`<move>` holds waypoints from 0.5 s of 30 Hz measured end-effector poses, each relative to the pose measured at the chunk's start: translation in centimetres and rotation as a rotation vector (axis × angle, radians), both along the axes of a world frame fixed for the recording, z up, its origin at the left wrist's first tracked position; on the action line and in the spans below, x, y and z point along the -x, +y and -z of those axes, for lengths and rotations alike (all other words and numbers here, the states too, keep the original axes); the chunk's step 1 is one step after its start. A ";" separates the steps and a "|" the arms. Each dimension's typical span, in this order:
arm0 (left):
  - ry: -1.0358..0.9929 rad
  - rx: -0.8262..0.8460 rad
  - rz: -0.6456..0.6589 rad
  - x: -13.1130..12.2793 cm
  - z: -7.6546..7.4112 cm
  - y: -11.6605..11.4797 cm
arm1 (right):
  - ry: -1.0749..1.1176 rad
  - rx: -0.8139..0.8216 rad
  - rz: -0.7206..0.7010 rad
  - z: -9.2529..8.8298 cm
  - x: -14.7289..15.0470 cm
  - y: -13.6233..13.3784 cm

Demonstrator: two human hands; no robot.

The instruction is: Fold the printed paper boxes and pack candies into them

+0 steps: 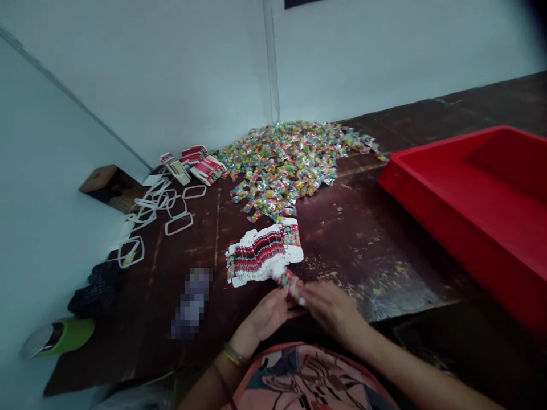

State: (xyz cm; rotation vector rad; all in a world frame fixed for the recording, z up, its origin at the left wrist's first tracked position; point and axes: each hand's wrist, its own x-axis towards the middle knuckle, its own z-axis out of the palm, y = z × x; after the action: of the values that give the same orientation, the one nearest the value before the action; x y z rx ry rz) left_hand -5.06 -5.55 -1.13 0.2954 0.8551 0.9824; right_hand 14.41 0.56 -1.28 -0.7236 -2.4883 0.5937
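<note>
Close to my body, at the table's front edge, both hands hold one small printed carton (pixel 291 284) between them. My left hand (pixel 270 313) grips its left side with the fingers closed on it. On the other side my right hand (pixel 332 307) has its fingers closed against the carton's right end. The carton looks slightly blurred, and its far end shows white flaps. Just beyond it lies a fanned row of flat printed cartons (pixel 258 254) with white flaps. Behind that row spreads a large heap of small clear packets with colourful contents (pixel 290 165).
A big red tray (pixel 444 210) stands at the right. Along the left lie white band loops (pixel 179 224), bundled cartons (pixel 208 170), a wooden box (pixel 111 185), dark cloth (pixel 96 289) and a green container (pixel 74 336). A pixelated item (pixel 192 304) lies left of the fanned cartons.
</note>
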 end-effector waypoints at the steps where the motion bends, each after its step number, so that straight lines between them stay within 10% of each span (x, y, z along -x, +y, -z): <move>1: -0.002 0.026 -0.009 -0.4 0.0 0.0 | 0.025 0.033 -0.048 -0.6 -0.2 -1.0; 8: 0.244 0.154 0.237 -3.2 0.6 -1.7 | 0.062 0.408 0.012 -1.5 1.0 -0.6; 15: 0.304 -0.150 0.356 -2.3 -3.6 -1.6 | 0.034 1.002 -0.184 -2.9 -0.1 1.2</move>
State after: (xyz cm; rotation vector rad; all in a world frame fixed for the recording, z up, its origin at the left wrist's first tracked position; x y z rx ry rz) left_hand -2.74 -7.11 2.52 0.7141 0.9636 0.6766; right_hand 14.51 1.74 1.59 -0.7836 -2.1225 1.9481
